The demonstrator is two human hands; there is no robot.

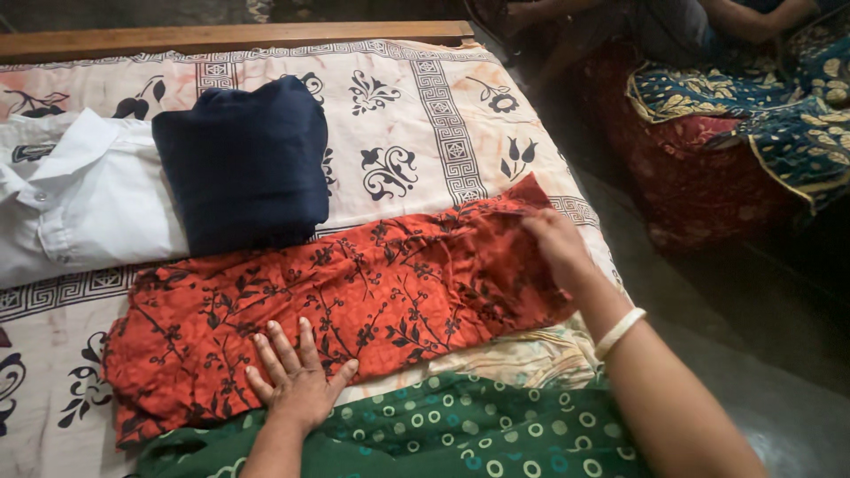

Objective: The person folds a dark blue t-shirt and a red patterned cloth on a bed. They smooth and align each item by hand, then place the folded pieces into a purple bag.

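red floral cloth [354, 305] lies spread across the near half of a bed sheet [425, 115] printed with black motifs, its right end close to the bed's right edge. beyond it sit a folded navy garment [243, 168] and a white shirt [80, 195], with bare sheet open to their right. the left hand [297, 376] lies flat on the cloth's near edge, palm down, fingers spread, gripping nothing. the right hand [553, 243] reaches to the far right corner, fingers pinched on the cloth's edge, a white bangle [618, 332] on the wrist. green dotted fabric [460, 434] lies nearest.
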